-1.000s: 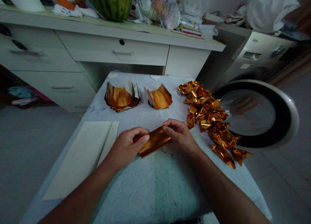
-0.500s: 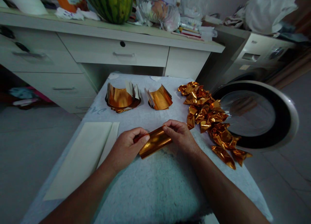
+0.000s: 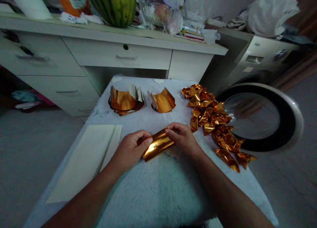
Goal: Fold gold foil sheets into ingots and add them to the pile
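Between my hands is a sheet of shiny gold foil paper [image 3: 159, 144], curled into a tube-like roll and tilted up to the right. My left hand [image 3: 135, 148] pinches its left end between thumb and fingers. At the upper right end, my right hand [image 3: 182, 138] grips it the same way, thumb on top. Beyond them stand two curved stacks of gold foil paper, a larger stack [image 3: 123, 101] on the left and a smaller stack [image 3: 163, 101] beside it. Several folded gold foil pieces [image 3: 208, 114] lie in a heap to the right.
A folded cream sheet [image 3: 84, 155] lies on the left of the cloth-covered table [image 3: 158, 191]. Behind stands a white drawer cabinet [image 3: 146, 58] bearing a watermelon [image 3: 114, 7] and bags. The open round door [image 3: 288, 119] of a washing machine [image 3: 262, 56] is close to the right edge.
The foil has rolled slightly, and its front face now catches more light. Both hands keep their hold almost in place. The whole view has shifted a little.
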Demonstrator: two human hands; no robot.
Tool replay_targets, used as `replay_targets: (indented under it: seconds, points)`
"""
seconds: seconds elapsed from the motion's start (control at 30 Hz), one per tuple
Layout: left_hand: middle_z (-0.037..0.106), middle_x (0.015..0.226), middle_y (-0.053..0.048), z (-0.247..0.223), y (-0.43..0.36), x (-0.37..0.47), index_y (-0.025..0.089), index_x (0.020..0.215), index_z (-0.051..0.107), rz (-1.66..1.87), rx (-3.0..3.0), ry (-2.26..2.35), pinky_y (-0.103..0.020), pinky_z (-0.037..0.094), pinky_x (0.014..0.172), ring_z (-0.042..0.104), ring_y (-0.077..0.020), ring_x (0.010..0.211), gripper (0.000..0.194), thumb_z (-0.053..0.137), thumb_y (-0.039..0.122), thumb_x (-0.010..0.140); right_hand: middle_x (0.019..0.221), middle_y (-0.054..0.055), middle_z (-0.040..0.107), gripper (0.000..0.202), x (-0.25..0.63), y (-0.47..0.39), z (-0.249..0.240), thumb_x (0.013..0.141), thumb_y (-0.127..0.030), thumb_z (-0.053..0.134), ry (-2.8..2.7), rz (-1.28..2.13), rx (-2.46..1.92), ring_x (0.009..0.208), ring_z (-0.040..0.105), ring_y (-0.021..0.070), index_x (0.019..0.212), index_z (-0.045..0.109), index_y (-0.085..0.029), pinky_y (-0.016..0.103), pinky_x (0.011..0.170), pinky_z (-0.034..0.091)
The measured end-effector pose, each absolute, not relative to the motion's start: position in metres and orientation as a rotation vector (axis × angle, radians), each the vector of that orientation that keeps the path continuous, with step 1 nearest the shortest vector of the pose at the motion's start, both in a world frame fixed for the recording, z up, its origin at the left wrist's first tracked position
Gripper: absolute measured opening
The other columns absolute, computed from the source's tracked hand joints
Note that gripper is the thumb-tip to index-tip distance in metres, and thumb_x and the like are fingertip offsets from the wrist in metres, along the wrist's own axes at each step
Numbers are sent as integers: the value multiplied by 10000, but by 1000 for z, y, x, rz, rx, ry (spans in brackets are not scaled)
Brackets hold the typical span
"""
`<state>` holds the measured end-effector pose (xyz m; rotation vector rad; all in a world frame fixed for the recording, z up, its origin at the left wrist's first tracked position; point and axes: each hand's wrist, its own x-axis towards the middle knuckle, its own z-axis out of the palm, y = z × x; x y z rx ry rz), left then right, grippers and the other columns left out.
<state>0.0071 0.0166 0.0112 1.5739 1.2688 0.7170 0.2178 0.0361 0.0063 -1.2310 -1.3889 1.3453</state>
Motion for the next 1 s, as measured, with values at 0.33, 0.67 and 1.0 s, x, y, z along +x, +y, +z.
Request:
replay_targets:
  seconds: [0.33, 0.67, 1.0]
  points:
    - [712, 810, -1, 12, 15, 12, 220, 903, 649, 710, 1753, 1446, -286, 457, 666, 656, -192, 735, 150, 544, 321, 868, 669, -3, 614, 88, 211, 36, -2, 797, -247, 626, -1674, 871, -1432, 659, 526, 151, 732, 676, -216, 263, 617, 391]
    - [688, 849, -7, 3, 17, 16, 246, 930, 582, 577, 2069, 1575, -291, 395, 688, 640, -200, 772, 82, 518, 226, 882, 676, -33, 593, 190, 203, 34, -6, 789, -176, 627, -1718, 736, -1567, 735, 543, 186, 959, 565, -234, 308, 722, 372]
    - [644, 891, -19, -2, 20, 19, 234, 925, 565, 474, 2224, 1628, -308, 414, 758, 604, -210, 853, 78, 527, 176, 891, 770, 14, 679, 54, 199, 34, -7, 818, -155, 644, -2013, 448, -1655, 826, 526, 201, 791, 640, -202, 341, 801, 281]
